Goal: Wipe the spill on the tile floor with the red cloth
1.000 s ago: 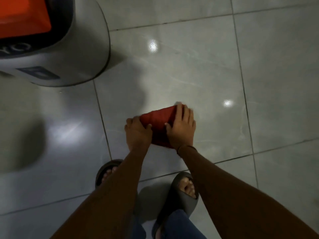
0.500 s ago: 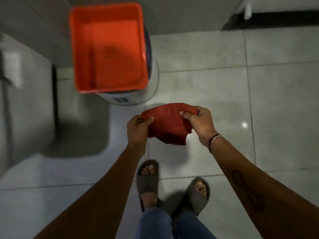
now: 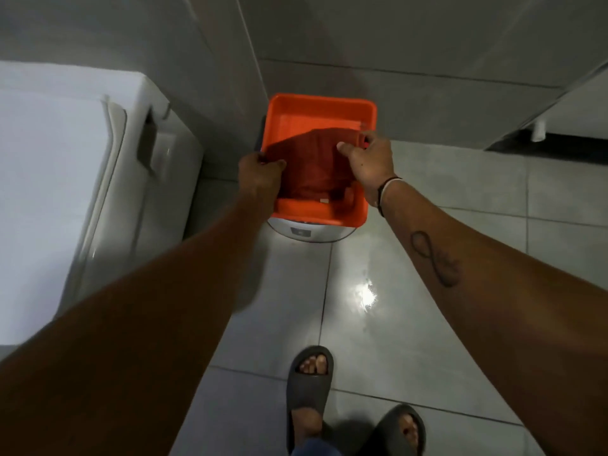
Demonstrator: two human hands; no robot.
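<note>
The red cloth point(image 3: 312, 166) hangs stretched between both hands over the orange tub point(image 3: 320, 105). My left hand point(image 3: 258, 174) pinches the cloth's left corner at the tub's left rim. My right hand point(image 3: 370, 162) pinches the cloth's upper right corner near the tub's right rim. The cloth's lower part drapes down inside the tub. The grey tile floor point(image 3: 378, 327) below shows a shiny wet-looking patch point(image 3: 367, 296) with a light glare.
The orange tub sits on top of a round white-grey appliance point(image 3: 309, 232). A white appliance point(image 3: 59, 179) stands at the left. Grey walls rise behind the tub. My feet in dark slides point(image 3: 309, 383) stand on the tiles near the bottom.
The cloth left the floor, was lifted between both hands, and now hangs over and into the orange tub. I stood up and stepped toward the tub.
</note>
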